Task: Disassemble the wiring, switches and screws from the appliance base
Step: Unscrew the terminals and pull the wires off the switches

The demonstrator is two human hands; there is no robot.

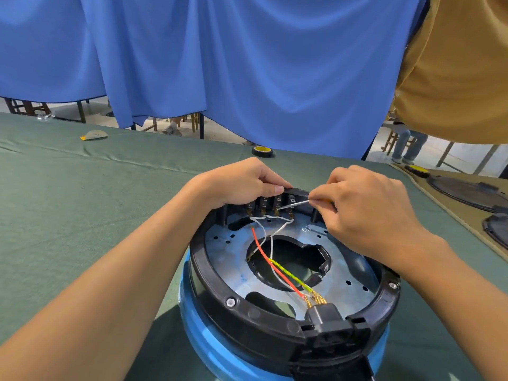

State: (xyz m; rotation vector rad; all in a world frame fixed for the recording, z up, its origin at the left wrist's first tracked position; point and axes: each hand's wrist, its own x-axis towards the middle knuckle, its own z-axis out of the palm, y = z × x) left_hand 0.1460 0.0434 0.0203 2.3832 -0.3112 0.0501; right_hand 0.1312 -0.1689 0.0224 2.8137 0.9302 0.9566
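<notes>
- Fingers (275, 189) of your left hand (242, 185) are curled over the far edge of the black plastic switch block (295, 191), clamped on it.
- Your right hand (365, 213) pinches a thin metal screwdriver with a yellow handle (295, 204), fingers tight together round it; the handle is mostly hidden.
- Its tip sits at the row of brass switch terminals (264, 209); contact cannot be told.
- Your round appliance base with black plastic ring and blue-grey metal plate (220, 270) stands right in front of you on the green tablecloth (96, 188), over a blue plastic body (203, 345).
- Thin white wires (270, 243) run from the terminals across the plate's centre hole.
- A red wire (264, 254) and a green-yellow striped wire (291, 273) lead to brass plugs on the black connector socket (327, 317) at the near rim.
- The red wire's far end is loose, near the terminals.
- Two silver hex screws (230, 301) sit in the ring, near left and right.
- A black tape roll with yellow core (262, 151) lies beyond your hands, well apart.
</notes>
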